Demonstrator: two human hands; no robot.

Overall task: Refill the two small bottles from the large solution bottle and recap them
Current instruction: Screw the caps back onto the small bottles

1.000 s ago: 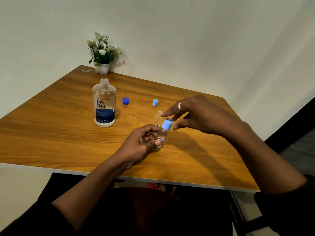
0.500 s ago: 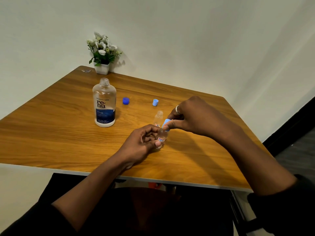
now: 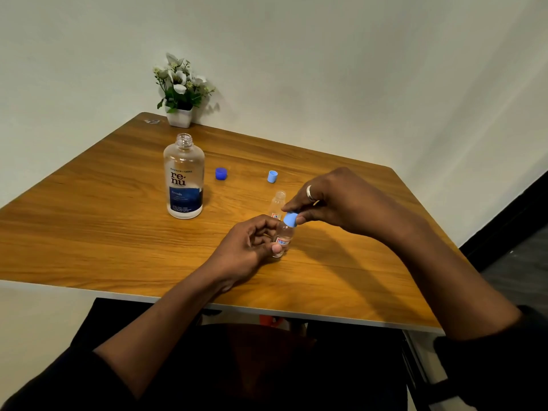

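Right hand (image 3: 341,203) has closed in since a second ago: its fingers were spread off the cap, now thumb and forefinger pinch the light blue cap (image 3: 290,219). Silver ring (image 3: 310,192) is on one finger. Cap sits on top of the near small bottle (image 3: 284,237), tilted slightly right; fully seated or not, can't tell from this angle.

Left hand (image 3: 249,250) hasn't moved: fingers curled round the near small bottle's body, thumb across its label, base down on the table (image 3: 89,218).

Second small bottle (image 3: 278,203) stands just behind the held one, uncapped and upright, partly hidden by the right fingers.

Further back:
- Spare light blue cap (image 3: 272,176) lies loose on the table, open side up.
- Dark blue cap (image 3: 221,173) lies to its left, well apart from it.
- Large solution bottle (image 3: 184,179) stands left of that, upright, uncapped, "re-nu" label facing the camera. Looks mostly empty, but clear liquid is hard to read here.

Potted flowers (image 3: 179,93) sit in a white pot at the far table corner, against the wall (image 3: 326,69).
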